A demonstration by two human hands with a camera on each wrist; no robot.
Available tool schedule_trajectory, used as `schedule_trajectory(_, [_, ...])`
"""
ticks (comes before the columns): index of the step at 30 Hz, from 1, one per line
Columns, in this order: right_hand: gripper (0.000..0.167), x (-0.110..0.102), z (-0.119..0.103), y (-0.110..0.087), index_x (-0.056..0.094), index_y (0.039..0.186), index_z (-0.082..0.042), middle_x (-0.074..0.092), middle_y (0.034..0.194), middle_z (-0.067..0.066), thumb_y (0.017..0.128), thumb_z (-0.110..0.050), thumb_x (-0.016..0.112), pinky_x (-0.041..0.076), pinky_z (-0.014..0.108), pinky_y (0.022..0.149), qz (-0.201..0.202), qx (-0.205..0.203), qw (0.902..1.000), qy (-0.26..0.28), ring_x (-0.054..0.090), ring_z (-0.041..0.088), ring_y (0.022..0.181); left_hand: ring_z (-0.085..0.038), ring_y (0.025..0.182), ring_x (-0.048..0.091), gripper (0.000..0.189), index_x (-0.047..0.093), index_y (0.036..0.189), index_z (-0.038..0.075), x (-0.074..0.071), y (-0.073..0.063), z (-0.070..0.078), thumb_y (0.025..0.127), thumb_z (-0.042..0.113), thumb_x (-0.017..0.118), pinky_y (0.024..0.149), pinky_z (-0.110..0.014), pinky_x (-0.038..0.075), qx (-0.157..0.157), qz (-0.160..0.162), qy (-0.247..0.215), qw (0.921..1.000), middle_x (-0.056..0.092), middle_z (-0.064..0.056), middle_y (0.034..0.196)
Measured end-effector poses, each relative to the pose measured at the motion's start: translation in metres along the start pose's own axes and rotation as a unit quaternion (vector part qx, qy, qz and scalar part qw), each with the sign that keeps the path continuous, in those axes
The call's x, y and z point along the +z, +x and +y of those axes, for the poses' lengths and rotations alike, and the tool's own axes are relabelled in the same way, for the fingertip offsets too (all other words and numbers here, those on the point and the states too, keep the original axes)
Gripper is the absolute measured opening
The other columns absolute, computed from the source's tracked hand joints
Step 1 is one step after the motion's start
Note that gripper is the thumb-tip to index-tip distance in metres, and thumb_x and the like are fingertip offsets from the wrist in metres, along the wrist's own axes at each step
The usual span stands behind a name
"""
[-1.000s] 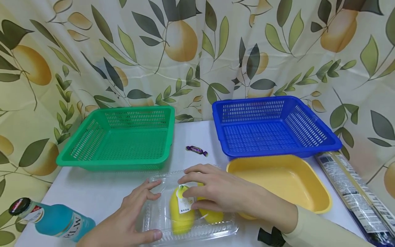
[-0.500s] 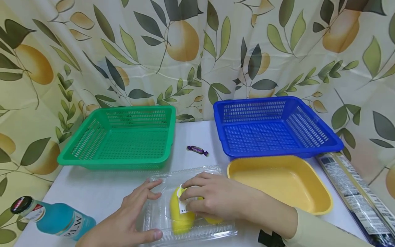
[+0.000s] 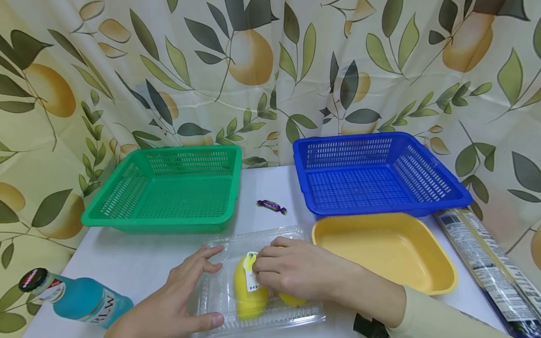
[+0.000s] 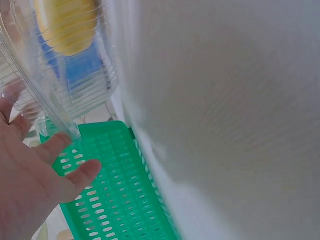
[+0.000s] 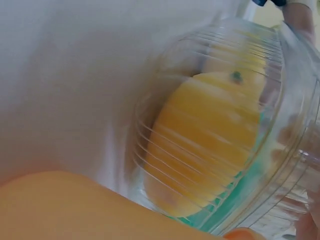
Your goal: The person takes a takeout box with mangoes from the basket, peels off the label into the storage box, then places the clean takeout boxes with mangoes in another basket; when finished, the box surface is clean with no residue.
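Note:
A clear plastic box (image 3: 226, 258) lies on the table before me, also seen from the side in both wrist views. Inside it are two yellow mango-like fruits (image 3: 249, 305), the right one mostly covered by my right hand. A white tag (image 3: 251, 274) shows over the left fruit. My left hand (image 3: 181, 291) rests along the box's left side, fingers and thumb spread against it. Over the right fruit lies my right hand (image 3: 296, 267), fingers bent, knuckles up, beside the tag's right edge. Its fingertips and thumb are hidden, so any grip cannot be made out.
Behind the box stand a green basket (image 3: 169, 223) and a blue basket (image 3: 380, 209). A yellow tray (image 3: 427, 281) is right of the box. A purple-wrapped candy (image 3: 271, 206) lies between the baskets. At left is a blue bottle (image 3: 84, 298); at right lies a printed packet (image 3: 486, 263).
My right hand has shifted slightly, its fingers drawing closer together and more bent beside the tag. My left hand and the box stay nearly in place.

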State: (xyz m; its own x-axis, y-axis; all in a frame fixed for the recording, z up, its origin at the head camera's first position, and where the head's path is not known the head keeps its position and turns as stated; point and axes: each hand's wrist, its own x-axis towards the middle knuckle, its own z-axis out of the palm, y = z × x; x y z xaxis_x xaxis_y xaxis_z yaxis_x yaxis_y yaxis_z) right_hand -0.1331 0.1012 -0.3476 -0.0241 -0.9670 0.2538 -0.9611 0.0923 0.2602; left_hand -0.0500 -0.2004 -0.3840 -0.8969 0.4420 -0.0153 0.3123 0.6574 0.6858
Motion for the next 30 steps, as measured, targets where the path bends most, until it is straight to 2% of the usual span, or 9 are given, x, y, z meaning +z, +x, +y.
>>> schedule_trajectory(4, [0.015,0.0,-0.001,-0.001,0.069,0.114,-0.024,0.068,0.119,-0.012,0.101,-0.018,0.065,0.048,0.023,0.102,-0.013,0.004,0.9997,0.022,0.06,0.008,0.116,-0.035,0.156,0.012,0.063,0.047,0.136,0.03,0.001,0.0,0.0,0.086,0.055,0.077,0.104,-0.085,0.024,-0.013,-0.007,-0.004,0.9999,0.017,0.019,0.167])
schedule_trajectory(10, [0.021,-0.001,0.001,-0.003,0.071,0.115,-0.024,0.069,0.123,-0.012,0.098,-0.013,0.069,0.047,0.024,0.104,-0.02,0.008,0.999,0.039,0.061,0.007,0.119,-0.035,0.155,0.013,0.067,0.046,0.139,0.028,0.0,0.0,0.001,0.086,0.055,0.077,0.104,-0.084,0.024,-0.012,-0.007,-0.003,0.9999,0.017,0.019,0.167])
schedule_trajectory(12, [0.016,0.0,0.001,-0.003,0.07,0.114,-0.024,0.068,0.127,-0.012,0.1,-0.016,0.068,0.047,0.024,0.105,-0.023,0.022,0.9975,0.063,0.06,0.007,0.121,-0.034,0.155,0.013,0.066,0.046,0.139,0.028,0.0,0.001,0.001,0.086,0.054,0.077,0.104,-0.084,0.024,-0.009,-0.006,-0.002,0.9999,0.017,0.019,0.167])
schedule_trajectory(17, [0.011,0.005,0.005,-0.003,0.068,0.112,-0.022,0.066,0.131,-0.01,0.105,-0.025,0.06,0.048,0.025,0.104,-0.02,0.051,0.9908,0.123,0.061,0.008,0.123,-0.035,0.155,0.014,0.064,0.047,0.137,0.03,0.001,0.001,0.0,0.086,0.054,0.078,0.103,-0.085,0.024,-0.001,0.003,0.004,1.0,0.019,0.018,0.167])
schedule_trajectory(23, [0.011,0.007,0.008,-0.003,0.065,0.114,-0.019,0.067,0.128,-0.008,0.104,-0.022,0.061,0.049,0.023,0.097,0.004,0.057,0.984,0.169,0.063,0.006,0.12,-0.035,0.155,0.016,0.061,0.047,0.133,0.034,0.002,0.001,-0.002,0.085,0.054,0.078,0.102,-0.085,0.024,0.014,0.012,0.015,0.9997,0.02,0.018,0.167])
schedule_trajectory(26, [0.013,0.009,0.008,-0.003,0.063,0.117,-0.017,0.068,0.126,-0.008,0.105,-0.022,0.061,0.05,0.021,0.094,0.011,0.067,0.9792,0.191,0.064,0.003,0.116,-0.034,0.154,0.017,0.061,0.048,0.133,0.031,0.002,0.0,-0.002,0.085,0.054,0.079,0.102,-0.084,0.026,0.024,0.018,0.024,0.9992,0.022,0.016,0.167])
schedule_trajectory(30, [0.008,0.01,0.008,-0.004,0.062,0.112,-0.017,0.069,0.125,-0.008,0.106,-0.021,0.059,0.051,0.02,0.095,0.016,0.075,0.9741,0.213,0.065,0.004,0.113,-0.032,0.155,0.016,0.062,0.047,0.134,0.03,0.001,0.0,-0.002,0.085,0.054,0.079,0.102,-0.083,0.026,0.028,0.013,0.024,0.9992,0.022,0.015,0.167])
